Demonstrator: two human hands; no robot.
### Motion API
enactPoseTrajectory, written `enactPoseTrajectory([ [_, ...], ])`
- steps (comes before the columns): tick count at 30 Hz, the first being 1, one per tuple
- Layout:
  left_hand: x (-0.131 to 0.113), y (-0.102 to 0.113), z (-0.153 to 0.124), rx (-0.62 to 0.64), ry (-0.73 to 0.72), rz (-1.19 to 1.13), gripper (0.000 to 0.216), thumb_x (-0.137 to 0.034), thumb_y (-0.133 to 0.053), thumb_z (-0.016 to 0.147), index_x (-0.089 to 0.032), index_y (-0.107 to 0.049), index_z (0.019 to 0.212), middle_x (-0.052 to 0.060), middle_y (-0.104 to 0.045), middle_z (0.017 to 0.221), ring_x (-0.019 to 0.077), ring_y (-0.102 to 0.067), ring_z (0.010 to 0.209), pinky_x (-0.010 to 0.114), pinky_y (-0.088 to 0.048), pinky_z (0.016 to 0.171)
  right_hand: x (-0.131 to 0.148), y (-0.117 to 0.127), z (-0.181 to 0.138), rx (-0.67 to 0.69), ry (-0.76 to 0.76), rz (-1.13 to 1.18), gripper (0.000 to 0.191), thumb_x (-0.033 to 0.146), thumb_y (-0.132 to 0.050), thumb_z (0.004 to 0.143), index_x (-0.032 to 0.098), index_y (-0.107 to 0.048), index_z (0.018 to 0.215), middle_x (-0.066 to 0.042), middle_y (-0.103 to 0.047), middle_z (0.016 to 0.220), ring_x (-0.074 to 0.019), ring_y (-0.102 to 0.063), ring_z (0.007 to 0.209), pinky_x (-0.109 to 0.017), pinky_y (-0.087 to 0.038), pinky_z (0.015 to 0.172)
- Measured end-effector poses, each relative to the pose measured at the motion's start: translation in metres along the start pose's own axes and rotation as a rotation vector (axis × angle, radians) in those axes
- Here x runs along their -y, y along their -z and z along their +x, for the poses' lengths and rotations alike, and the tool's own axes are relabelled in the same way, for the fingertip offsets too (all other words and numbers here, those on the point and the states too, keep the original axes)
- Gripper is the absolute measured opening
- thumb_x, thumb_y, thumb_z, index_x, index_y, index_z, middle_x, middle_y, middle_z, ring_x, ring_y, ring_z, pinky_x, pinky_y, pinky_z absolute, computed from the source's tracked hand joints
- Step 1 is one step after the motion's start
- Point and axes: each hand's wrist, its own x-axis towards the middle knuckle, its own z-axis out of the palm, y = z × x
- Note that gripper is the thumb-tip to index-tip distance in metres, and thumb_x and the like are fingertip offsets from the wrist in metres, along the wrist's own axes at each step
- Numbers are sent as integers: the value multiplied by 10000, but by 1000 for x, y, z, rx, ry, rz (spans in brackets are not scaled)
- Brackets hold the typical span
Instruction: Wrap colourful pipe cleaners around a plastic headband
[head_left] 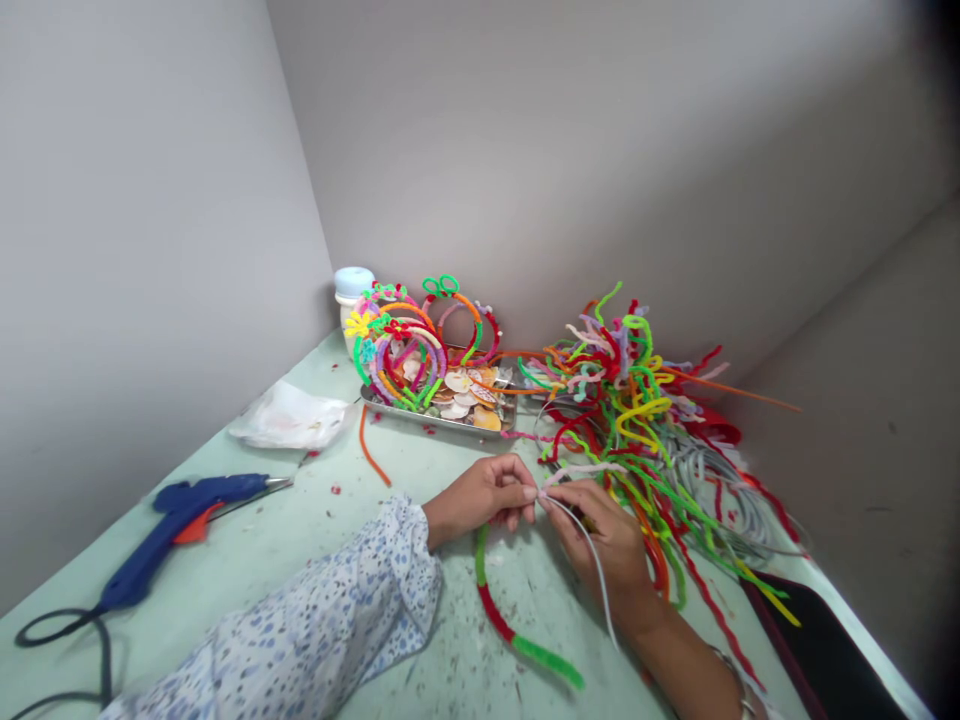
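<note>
My left hand [499, 492] is closed, its thumb and fingers pinching near one end of a thin white wire [598, 565]. Below it hangs a curved strip wrapped in green and red pipe cleaner [495, 610]; whether it joins the wire inside my hand is hidden. Fingertip to fingertip with the left, my right hand [604, 535] pinches a pale pink pipe cleaner [585, 470] where it meets the wire. The loose end of the pipe cleaner points right, above my right hand. The wire bends down across the right hand's fingers.
A blue glue gun [176, 525] lies at left, near a clear plastic bag [292, 415]. Behind, a metal tray [450, 420] holds cut-out pieces and colourful headbands [401, 350]. A bottle [354, 285] stands in the corner. Pipe cleaners [637, 390] and coiled wire [720, 490] heap at right, by a dark flat object [814, 640].
</note>
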Motion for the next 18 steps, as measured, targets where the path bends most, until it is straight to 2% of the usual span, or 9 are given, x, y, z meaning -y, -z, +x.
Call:
enactPoseTrajectory([
  [18,2,0,1,20,-2,-7,282,-386,-611,758,-137,-497,823,10,-608,639,47,-477,421,165,-282,390,4,3,2,-6,36,13,114,186,-558,821,209,-653,879,-55,-654,819,-166,-616,745,-288,-506,659],
])
